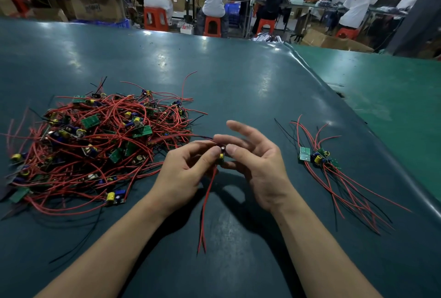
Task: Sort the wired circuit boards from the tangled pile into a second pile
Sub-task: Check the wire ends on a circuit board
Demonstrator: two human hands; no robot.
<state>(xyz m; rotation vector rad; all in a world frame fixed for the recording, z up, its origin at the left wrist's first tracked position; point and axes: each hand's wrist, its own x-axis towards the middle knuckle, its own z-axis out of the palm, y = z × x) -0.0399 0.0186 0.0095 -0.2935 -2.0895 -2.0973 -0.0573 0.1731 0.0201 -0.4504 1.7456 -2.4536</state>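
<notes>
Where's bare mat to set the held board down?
Bare mat lies between the hands and the small sorted pile, and across the far mat. The left is crowded: the tangled pile sprawls wires toward the left hand.

**Overhead glare, warped edges**

Ceiling lights leave white glare patches on the worktop [167,58] toward 12 o'clock. Soft shadows pool beneath the forearms at 6 o'clock. The far room is dim and blurred. The wide lens bends lines at the edges.

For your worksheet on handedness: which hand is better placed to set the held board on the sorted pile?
Probably the right hand: it already pinches the board, and the small pile lies on its side.
</notes>
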